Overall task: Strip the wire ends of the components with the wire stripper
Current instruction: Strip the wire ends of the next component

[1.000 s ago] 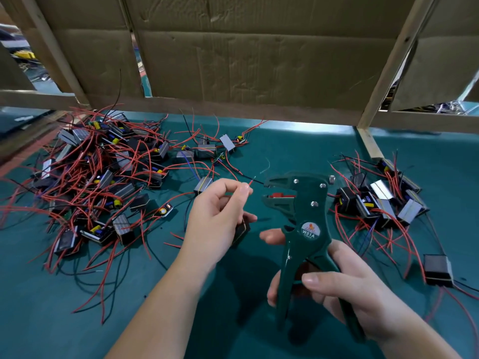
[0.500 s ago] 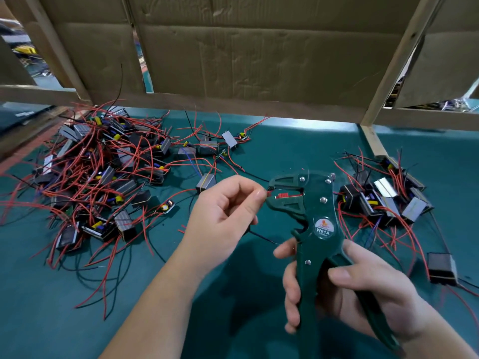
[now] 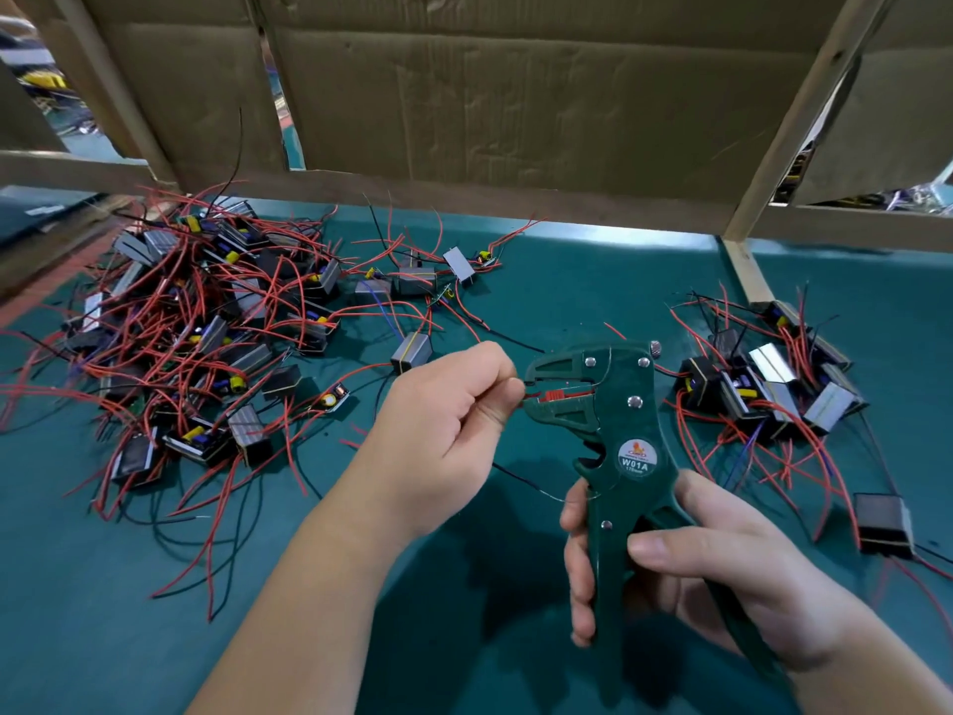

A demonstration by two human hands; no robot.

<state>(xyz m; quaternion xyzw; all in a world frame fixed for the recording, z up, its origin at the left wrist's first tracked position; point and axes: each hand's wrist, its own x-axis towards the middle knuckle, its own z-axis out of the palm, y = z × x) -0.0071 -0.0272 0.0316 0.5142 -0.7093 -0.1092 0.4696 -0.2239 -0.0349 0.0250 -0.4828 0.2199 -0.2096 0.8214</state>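
My left hand (image 3: 443, 441) is curled into a loose fist, with thumb and forefinger pinched together on the end of a wire (image 3: 525, 402). That end sits right at the mouth of the stripper (image 3: 619, 420), touching the red insert between its jaws, which stand slightly apart. I cannot see the part the wire belongs to, because my hand hides it. A thin black lead (image 3: 521, 477) trails out from under my palm toward my right fingers.

My right hand (image 3: 711, 575) holds the stripper upright above the mat (image 3: 567, 281), its head pointing left toward my other hand. 4 fingers are wrapped round the front handle and my thumb lies across the nearer side, so the grip is clamped on the tool.

The left pile (image 3: 206, 322) is a big tangle of small boxed parts with red and black leads. 1 part (image 3: 411, 351) lies just beyond my left knuckles. The right pile (image 3: 773, 389) is smaller and lies well apart from the first. 1 black box (image 3: 883, 523) lies alone near the right edge. Cardboard (image 3: 515, 95) on a wooden frame (image 3: 794, 121) closes off the back of the bench.
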